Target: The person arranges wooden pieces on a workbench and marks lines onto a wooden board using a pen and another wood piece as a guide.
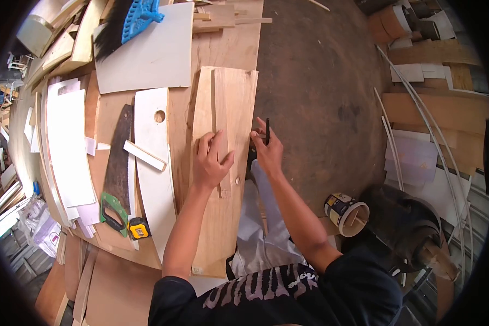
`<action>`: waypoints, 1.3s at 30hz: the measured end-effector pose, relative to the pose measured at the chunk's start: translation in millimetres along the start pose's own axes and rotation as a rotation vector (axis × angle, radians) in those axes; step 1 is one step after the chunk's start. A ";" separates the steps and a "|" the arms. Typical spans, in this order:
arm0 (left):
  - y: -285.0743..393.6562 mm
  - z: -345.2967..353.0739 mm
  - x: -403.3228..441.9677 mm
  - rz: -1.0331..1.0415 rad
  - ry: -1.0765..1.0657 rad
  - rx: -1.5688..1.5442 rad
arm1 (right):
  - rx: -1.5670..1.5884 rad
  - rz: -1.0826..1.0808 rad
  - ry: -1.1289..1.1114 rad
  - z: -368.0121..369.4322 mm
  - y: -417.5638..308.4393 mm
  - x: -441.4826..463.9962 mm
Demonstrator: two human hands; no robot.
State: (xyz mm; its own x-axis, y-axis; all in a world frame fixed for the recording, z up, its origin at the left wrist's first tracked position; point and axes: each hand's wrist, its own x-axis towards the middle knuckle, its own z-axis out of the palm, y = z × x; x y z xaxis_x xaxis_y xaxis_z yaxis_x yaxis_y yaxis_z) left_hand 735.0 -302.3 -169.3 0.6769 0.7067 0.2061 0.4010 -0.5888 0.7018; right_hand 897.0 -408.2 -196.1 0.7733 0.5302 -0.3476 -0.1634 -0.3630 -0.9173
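1. The board [240,119] lies lengthwise on the bench [223,49], in front of the person and along the bench's right edge. It is long, flat and pale tan, with grain running from its far end to its near end.
2. A small round knot shows right of the strip's near end. The near left corner bears a small light patch, and the far edge has a little dark spot towards the right.
3. On the board lies a narrow strip [221,103], much the same pale wood. It reaches from about the far edge to past the middle, roughly in line with the grain. A dark band runs down its left side; whether that is shadow or a darker face, I cannot tell. Its near end looks squared, with faint marks too small to read.
4. The left hand [209,163] rests on the strip, fingers loosely bent and thumb spread out to the right; it is not closed around anything.
5. The right hand [269,152] grips a slim black pen [267,130], standing out above the fist, just beside the board's right edge.
6. Left of the board lies a white panel [153,141] with a round hole, then a saw [119,157] with a brown-stained blade and green handle, and a yellow-and-black tape measure [138,228].
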 end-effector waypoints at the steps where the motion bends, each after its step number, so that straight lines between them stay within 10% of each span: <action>1: 1.0 -0.3 -2.6 0.040 0.006 0.034 | 0.018 0.028 -0.010 0.5 -1.7 -4.4; 39: 36.1 35.8 8.5 0.039 -0.029 0.042 | -0.157 -0.131 0.085 17.2 -32.1 38.6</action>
State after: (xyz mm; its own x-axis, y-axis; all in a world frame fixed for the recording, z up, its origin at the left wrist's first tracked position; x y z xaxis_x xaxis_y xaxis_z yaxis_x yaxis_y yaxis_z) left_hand 777.3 -331.6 -166.6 0.7100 0.6717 0.2118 0.3997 -0.6319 0.6641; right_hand 921.5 -362.9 -183.4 0.8318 0.5162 -0.2041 0.0338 -0.4141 -0.9096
